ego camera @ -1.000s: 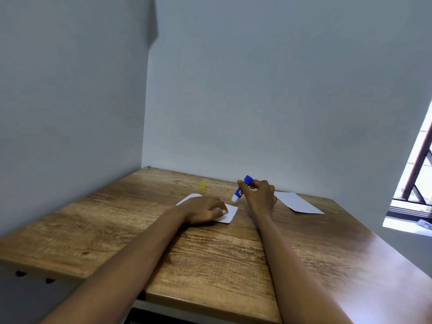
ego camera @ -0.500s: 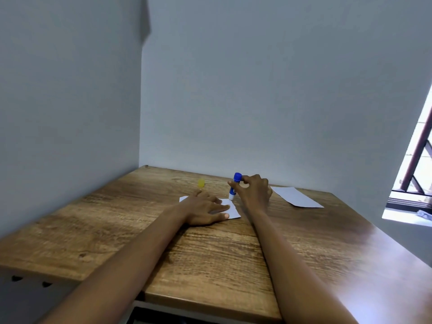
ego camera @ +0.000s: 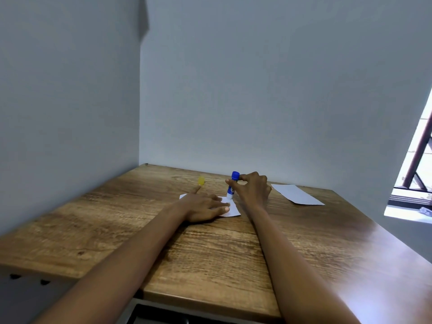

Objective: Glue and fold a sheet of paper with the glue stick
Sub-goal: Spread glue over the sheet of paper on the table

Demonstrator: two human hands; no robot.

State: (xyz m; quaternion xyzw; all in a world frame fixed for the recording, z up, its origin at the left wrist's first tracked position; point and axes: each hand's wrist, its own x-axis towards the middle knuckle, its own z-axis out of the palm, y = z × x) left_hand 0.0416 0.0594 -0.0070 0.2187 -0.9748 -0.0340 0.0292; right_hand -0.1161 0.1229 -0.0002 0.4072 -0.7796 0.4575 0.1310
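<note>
The left hand (ego camera: 203,206) lay flat, pinning the light, flimsy sheet of paper (ego camera: 231,210) to the worktop (ego camera: 210,253), while the right hand (ego camera: 252,188) pinched the rigid glue stick (ego camera: 232,184) near its top.

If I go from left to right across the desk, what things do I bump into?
Yellow cap → left hand → glue stick → right hand → spare sheet of paper.

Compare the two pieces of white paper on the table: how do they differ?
The near paper lies under the left hand, which presses it flat, while the glue stick in the right hand stands on it; the far paper lies untouched to the right and shows whole. Both are white and flat on the table.
</note>
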